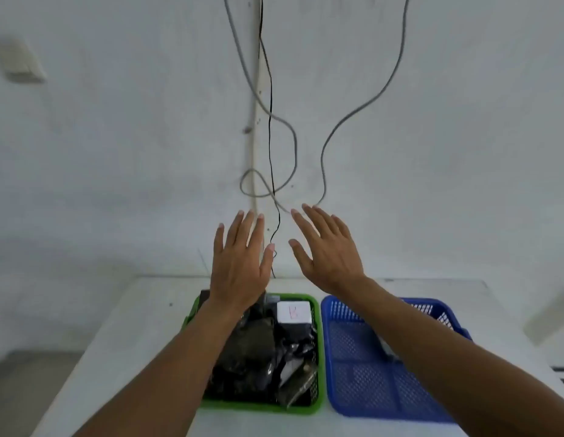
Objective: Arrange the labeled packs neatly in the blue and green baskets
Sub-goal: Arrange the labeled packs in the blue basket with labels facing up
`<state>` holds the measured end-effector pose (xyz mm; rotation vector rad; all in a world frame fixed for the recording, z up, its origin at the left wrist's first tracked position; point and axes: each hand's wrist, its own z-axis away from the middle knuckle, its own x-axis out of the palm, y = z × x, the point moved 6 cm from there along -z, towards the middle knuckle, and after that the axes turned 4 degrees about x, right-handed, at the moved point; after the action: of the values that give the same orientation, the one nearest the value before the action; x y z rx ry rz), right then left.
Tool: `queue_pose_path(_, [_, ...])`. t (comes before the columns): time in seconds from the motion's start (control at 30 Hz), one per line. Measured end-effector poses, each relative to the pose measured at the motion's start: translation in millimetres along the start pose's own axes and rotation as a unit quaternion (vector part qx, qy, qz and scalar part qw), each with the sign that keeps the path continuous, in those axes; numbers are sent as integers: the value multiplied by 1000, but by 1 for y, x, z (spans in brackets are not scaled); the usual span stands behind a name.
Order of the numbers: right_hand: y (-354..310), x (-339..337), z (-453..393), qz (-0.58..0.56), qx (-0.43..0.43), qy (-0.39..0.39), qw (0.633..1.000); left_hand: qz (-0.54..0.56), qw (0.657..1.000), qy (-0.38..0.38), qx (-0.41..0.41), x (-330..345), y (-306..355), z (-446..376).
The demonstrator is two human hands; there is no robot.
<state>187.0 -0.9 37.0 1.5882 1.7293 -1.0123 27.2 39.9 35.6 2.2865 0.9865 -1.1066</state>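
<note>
A green basket (318, 357) sits on the white table, filled with several dark shiny packs (252, 351). One pack at its far side carries a white label (293, 312) with a red letter. To its right stands a blue basket (365, 373); what I can see of its mesh floor is bare, and my right forearm hides part of it. My left hand (241, 263) and my right hand (329, 250) are raised above the far ends of the baskets, backs toward me, fingers straight and spread. Neither hand holds or touches anything.
The white table (141, 326) ends just beyond the baskets, against a pale wall. Grey and black cables (269, 121) hang down the wall behind my hands. A grey floor strip shows at the lower left.
</note>
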Motion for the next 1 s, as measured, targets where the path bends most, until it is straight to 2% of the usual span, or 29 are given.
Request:
queue_pose_path(0.27, [3, 75, 69, -19, -16, -127, 992, -19, 993, -118, -18, 56, -20, 74])
queue_pose_path(0.37, [7, 101, 91, -25, -8, -202, 979, -28, 987, -158, -31, 70, -32, 92])
queue_pose_path(0.57, [16, 138, 112, -67, 16, -327, 943, -1, 982, -179, -62, 83, -50, 116])
queue_pose_path(0.8, [21, 141, 111, -156, 56, -309, 937, 20, 986, -146, -73, 84, -52, 119])
queue_pose_path(0.93, [23, 118, 108, -222, 62, -217, 949, 72, 988, -113, -79, 76, -45, 102])
queue_pose_path(1.0, [26, 102, 111, -248, 71, -180, 949, 142, 980, -107, -90, 71, -34, 88])
